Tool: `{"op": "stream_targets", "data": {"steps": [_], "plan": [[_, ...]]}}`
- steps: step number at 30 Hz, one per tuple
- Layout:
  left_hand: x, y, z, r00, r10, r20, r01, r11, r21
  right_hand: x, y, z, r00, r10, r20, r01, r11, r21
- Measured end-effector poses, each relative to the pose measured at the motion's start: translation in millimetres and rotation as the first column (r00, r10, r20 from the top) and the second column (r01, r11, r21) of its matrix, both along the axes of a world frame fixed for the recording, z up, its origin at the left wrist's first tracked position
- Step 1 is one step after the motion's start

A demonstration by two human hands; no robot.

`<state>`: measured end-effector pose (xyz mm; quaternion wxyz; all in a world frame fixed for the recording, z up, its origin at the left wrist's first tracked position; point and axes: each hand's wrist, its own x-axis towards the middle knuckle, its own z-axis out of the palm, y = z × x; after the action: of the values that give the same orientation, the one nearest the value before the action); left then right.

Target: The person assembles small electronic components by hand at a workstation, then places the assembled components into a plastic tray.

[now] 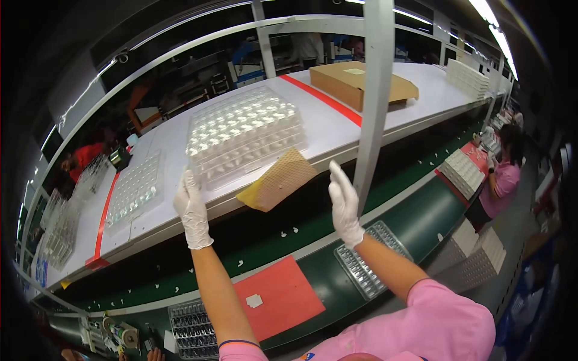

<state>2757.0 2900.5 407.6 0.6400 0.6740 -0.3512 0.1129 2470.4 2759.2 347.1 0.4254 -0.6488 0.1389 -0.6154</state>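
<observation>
A stack of clear plastic blister trays [247,135] stands on the white upper shelf. My left hand [193,213], in a white glove, is raised at the stack's front left corner with its fingers stretched upward; whether it touches the trays I cannot tell. My right hand [344,204], also gloved, is held up to the right of the stack, fingers straight and nothing in the palm. Between the hands, a yellow-tan textured sheet [280,180] hangs at the shelf's front edge.
A white metal post [374,102] rises right of my right hand. Beyond it is a cardboard box [361,84]. Below run a green conveyor belt with small white pieces, a red mat [280,298] and a clear tray [372,259]. A co-worker in pink [503,174] works at right.
</observation>
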Motion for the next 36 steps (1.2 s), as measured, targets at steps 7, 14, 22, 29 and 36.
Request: {"op": "stream_targets", "data": {"steps": [7, 14, 22, 29, 36], "plan": [[-200.6, 8.4, 21.6, 0.986, 0.164, 0.019, -0.135, 0.864, -0.486, -268.8, 117.3, -213.8, 0.67, 0.357, -0.651, -0.447, 0.894, 0.029], [-617.3, -46.5, -138.7, 0.569, -0.743, -0.351, 0.744, 0.647, -0.164, -523.2, 120.2, -251.2, 0.577, 0.338, -0.744, 0.065, 0.889, 0.454], [-818.2, -50.5, -377.9, 0.301, -0.647, -0.701, 0.953, 0.173, 0.249, -795.4, 186.5, -258.7, 0.643, 0.112, -0.757, 0.657, 0.427, 0.621], [-993.2, -91.2, -410.7, 0.148, -0.323, -0.935, 0.937, -0.257, 0.237, -976.1, 109.2, -295.7, 0.647, 0.082, -0.758, 0.576, 0.599, 0.556], [-1235.6, -209.3, -474.7, 0.147, -0.283, -0.948, 0.773, -0.565, 0.289, -1217.9, 22.3, -389.8, 0.617, -0.096, -0.781, 0.783, 0.174, 0.597]]}}
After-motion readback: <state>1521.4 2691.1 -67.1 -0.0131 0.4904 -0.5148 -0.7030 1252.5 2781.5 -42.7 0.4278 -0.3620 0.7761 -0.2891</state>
